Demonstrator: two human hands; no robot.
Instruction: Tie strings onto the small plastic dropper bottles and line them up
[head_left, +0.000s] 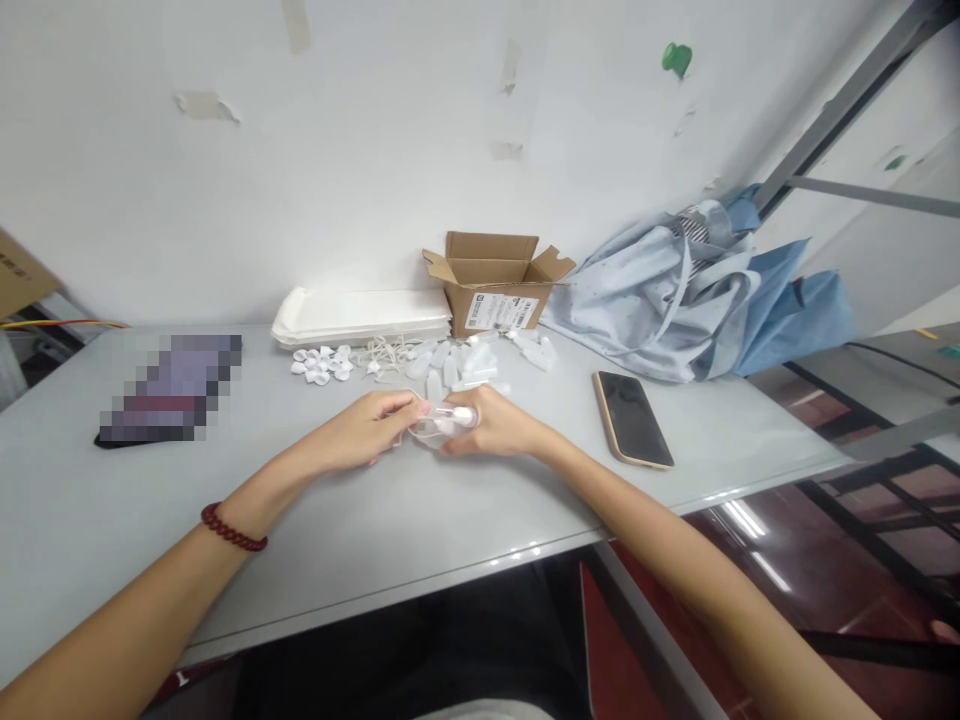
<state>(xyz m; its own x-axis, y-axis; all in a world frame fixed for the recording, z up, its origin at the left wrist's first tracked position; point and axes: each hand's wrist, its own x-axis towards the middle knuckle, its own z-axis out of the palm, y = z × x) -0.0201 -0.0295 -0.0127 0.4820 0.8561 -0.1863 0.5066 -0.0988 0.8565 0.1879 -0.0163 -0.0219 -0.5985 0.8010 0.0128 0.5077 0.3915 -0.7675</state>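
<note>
In the middle of the table, both my hands meet over a small clear plastic piece (448,412) with a white end. My left hand (371,428) pinches its left end, and a thin white cord (405,432) loops beside those fingers. My right hand (491,422) wraps round the white end from the right. Just behind my hands lie several translucent plastic pieces (480,360). To their left are a tangle of thin white cords (384,352) and a cluster of small white caps (322,364). The fingers partly hide how the held piece and the cord join.
An open cardboard box (499,285) and a white packet (364,315) stand against the wall. Light blue cloth (660,290) is heaped at the back right. A phone (634,420) lies at right, a pixelated dark flat object (172,390) at left. The table's front edge runs below my forearms.
</note>
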